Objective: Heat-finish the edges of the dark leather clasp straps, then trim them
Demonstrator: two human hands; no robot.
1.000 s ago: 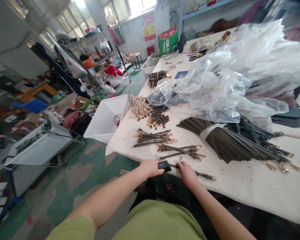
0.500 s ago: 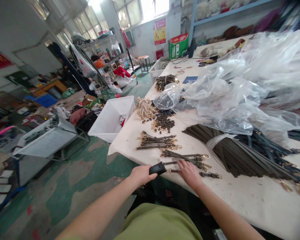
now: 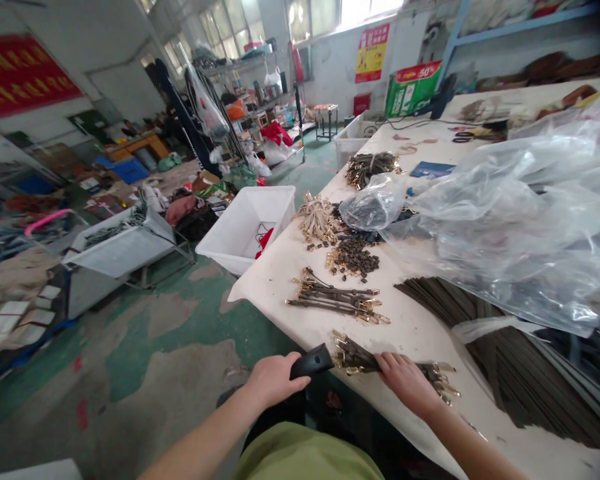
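My left hand (image 3: pixel 275 381) is closed around a black object (image 3: pixel 311 361) with a smooth, rounded end; its kind is not clear. It is held just off the table's front edge. My right hand (image 3: pixel 405 380) has its fingers together over a small bundle of olive-brown straps (image 3: pixel 355 355) with gold metal clasps, which lies on the cream-covered table (image 3: pixel 325 410). The clasps stick out on both sides of the hand, and the middle of the bundle is hidden under it. Behind it, a second row of similar straps (image 3: pixel 337 298) lies untouched.
Small brown pieces (image 3: pixel 357 259), beige straps (image 3: pixel 317 217) and another strap bundle (image 3: pixel 373 168) lie farther back. Long dark strips (image 3: pixel 510 360) and clear plastic sheeting (image 3: pixel 520 193) cover the right side. A white bin (image 3: pixel 230 237) stands left of the table.
The view has turned left. My right hand has moved from a single strap at the front onto the bundle, and that strap no longer lies apart. My left hand keeps the black object.
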